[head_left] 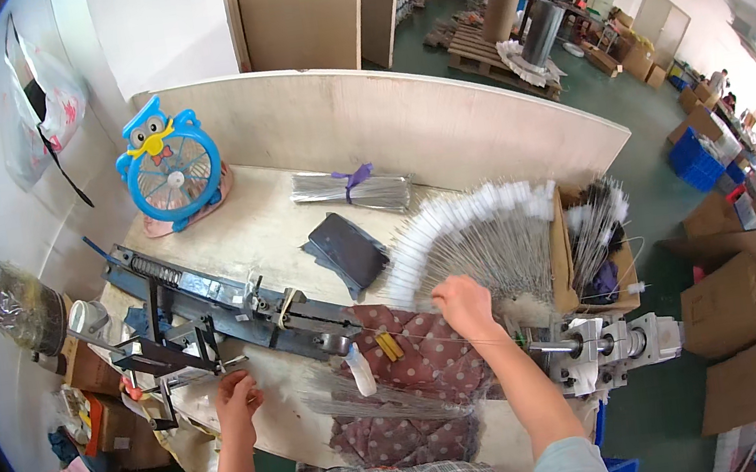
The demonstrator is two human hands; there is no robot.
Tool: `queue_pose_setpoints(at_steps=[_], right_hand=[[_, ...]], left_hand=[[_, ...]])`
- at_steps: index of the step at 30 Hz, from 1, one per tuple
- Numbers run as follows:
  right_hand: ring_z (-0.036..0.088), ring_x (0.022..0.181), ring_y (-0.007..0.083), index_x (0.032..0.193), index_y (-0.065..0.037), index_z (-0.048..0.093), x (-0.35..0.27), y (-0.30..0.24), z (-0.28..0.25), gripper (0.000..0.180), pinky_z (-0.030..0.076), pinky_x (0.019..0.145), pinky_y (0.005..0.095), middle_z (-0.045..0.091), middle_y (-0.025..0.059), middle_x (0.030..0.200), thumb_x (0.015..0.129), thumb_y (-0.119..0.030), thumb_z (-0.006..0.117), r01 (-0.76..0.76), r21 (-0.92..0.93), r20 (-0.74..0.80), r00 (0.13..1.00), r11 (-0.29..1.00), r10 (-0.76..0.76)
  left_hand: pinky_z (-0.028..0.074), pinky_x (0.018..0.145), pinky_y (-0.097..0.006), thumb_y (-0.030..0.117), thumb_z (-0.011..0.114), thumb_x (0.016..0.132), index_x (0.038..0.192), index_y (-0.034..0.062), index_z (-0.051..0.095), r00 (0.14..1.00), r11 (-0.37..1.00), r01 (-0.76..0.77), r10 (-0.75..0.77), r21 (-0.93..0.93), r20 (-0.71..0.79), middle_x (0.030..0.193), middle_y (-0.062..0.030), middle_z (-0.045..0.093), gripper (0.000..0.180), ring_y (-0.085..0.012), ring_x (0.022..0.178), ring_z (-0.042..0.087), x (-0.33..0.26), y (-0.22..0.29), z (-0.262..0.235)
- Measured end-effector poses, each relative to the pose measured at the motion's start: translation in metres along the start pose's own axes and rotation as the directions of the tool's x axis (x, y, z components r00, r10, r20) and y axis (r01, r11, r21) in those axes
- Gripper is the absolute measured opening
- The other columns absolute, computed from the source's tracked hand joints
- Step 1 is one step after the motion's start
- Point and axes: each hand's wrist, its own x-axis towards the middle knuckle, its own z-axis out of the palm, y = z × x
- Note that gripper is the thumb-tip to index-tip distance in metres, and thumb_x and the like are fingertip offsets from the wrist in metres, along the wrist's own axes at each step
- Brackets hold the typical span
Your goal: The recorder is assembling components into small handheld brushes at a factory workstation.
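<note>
Beside the black metal bracket (163,353) at the end of a long bench fixture (223,301), my left hand (239,398) has its fingers curled together; anything between them is too small to make out. My right hand (463,306) is closed in a pinch at the near edge of a fan of wire-stemmed brushes (495,244) with white bristle ends. What it pinches is hidden. Thin loose wires (386,399) lie between my forearms on a brown polka-dot quilted cloth (439,430). Upon that cloth are a white bottle (359,372) and small yellow pieces (390,346).
A metal spindle unit (606,344) stands at the right edge, below a cardboard box (558,254) of more brushes. Toward the back are a blue cartoon fan (174,173), a tied wire bundle (352,189) and dark folded cloths (346,252). A low partition (379,105) borders the table.
</note>
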Motion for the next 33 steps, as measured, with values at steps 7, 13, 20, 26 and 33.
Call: queue_pose_setpoints(at_steps=[7,13,20,26,33], right_hand=[[0.058,0.081,0.0276,0.069,-0.011,0.07,0.001,0.004,0.011,0.013,0.049,0.066,0.0415,0.061,0.0077,0.077,0.073,-0.022,0.063,-0.023,-0.128,0.289,0.955,0.992,0.06],[0.06,0.081,0.0296,0.071,-0.009,0.07,0.001,0.004,0.008,0.017,0.05,0.066,0.0413,0.063,0.0097,0.08,0.074,-0.025,0.064,-0.153,-0.086,0.31,0.935,0.984,0.173],[0.063,0.079,0.0285,0.075,-0.012,0.072,0.002,0.007,0.012,0.014,0.049,0.065,0.0422,0.064,0.0083,0.077,0.075,-0.025,0.066,-0.114,-0.126,0.296,0.944,0.986,0.147],[0.063,0.078,0.0311,0.073,-0.009,0.071,0.006,0.009,0.015,0.01,0.05,0.064,0.042,0.064,0.0128,0.078,0.071,-0.017,0.064,-0.114,-0.05,0.342,0.932,0.992,0.124],[0.06,0.085,0.0325,0.084,-0.011,0.069,-0.002,-0.006,0.009,0.017,0.048,0.073,0.0422,0.064,0.0105,0.086,0.082,-0.02,0.056,-0.111,0.019,0.252,0.962,0.994,0.103]], left_hand=[[0.049,0.061,-0.027,0.011,0.064,0.08,0.102,0.0053,0.055,0.999,1.0,-0.002,0.001,0.01,0.044,0.083,-0.0037,0.057,0.024,-0.0124,0.063,0.056,0.001,-0.011,0.001],[0.048,0.061,-0.027,0.01,0.062,0.08,0.102,0.005,0.056,1.0,1.0,-0.006,0.005,0.028,0.023,0.081,-0.003,0.058,0.023,-0.0123,0.064,0.056,-0.001,-0.007,0.001],[0.047,0.059,-0.026,0.011,0.062,0.081,0.101,0.005,0.056,0.998,0.997,-0.028,0.023,0.076,0.055,0.082,-0.003,0.058,0.022,-0.0119,0.064,0.056,0.001,-0.012,0.003],[0.047,0.061,-0.027,0.01,0.06,0.083,0.102,0.0068,0.055,0.999,0.999,-0.014,0.013,0.043,0.037,0.083,-0.0029,0.057,0.019,-0.0119,0.065,0.054,0.002,-0.008,0.003],[0.049,0.065,-0.028,0.014,0.061,0.082,0.11,0.006,0.054,0.995,0.996,0.092,-0.091,0.009,-0.041,0.088,-0.0045,0.058,0.03,-0.0127,0.07,0.056,0.004,-0.018,-0.012]])
